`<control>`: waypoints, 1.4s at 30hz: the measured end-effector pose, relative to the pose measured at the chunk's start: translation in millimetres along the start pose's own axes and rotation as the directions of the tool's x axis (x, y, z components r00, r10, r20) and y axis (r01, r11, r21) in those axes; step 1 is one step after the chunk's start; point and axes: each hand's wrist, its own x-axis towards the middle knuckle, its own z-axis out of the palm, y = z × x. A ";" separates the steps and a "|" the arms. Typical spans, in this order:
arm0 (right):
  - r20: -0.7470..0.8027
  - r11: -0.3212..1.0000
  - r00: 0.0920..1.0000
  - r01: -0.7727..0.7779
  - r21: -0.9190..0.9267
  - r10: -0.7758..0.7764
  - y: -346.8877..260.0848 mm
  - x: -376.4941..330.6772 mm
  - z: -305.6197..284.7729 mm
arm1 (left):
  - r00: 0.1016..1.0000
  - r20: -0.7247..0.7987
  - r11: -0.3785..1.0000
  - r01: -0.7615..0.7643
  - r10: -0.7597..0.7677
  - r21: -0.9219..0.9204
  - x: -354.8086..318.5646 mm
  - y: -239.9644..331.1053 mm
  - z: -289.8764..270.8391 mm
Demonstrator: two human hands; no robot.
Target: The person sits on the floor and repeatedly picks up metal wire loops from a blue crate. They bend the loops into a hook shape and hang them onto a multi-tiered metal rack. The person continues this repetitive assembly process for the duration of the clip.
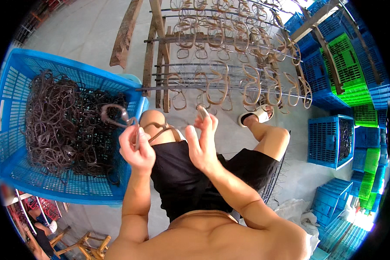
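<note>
My left hand (137, 149) is closed on brown eyeglass frames (112, 113) just right of a big blue crate. One rim sticks out to the left above the fingers, and a curved part runs right, across my knee. To the right, my raised right hand (203, 138) has its thumb apart and its other fingers curled. A small brownish piece (202, 112) shows at those fingertips; its kind is unclear. The blue crate (69, 195) holds a tangled heap of dark eyeglass frames (56, 117).
Ahead stands a wooden rack (154, 52) with rods (169, 65) bearing rows of brown eyeglass frames (217, 82). Blue and green crates (349, 65) are stacked at right, and a smaller blue crate (323, 141) sits on the floor. Lower left are a wooden stool (91, 245) and another person (41, 227).
</note>
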 end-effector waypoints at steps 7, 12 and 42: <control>0.011 0.730 0.974 -0.177 0.660 0.227 -24.7 -1.6 31.8 | 0.892 0.300 0.937 -0.350 0.338 -0.015 -9.8 19.7 27.0; -0.147 0.858 0.952 -0.167 0.486 0.269 -12.7 50.0 16.6 | 0.936 0.196 0.955 -0.295 0.294 -0.022 5.9 3.3 28.9; -0.508 0.920 0.780 -0.217 0.326 0.364 52.3 98.0 59.6 | 0.949 0.297 0.987 0.063 -0.106 0.151 53.9 -66.9 109.2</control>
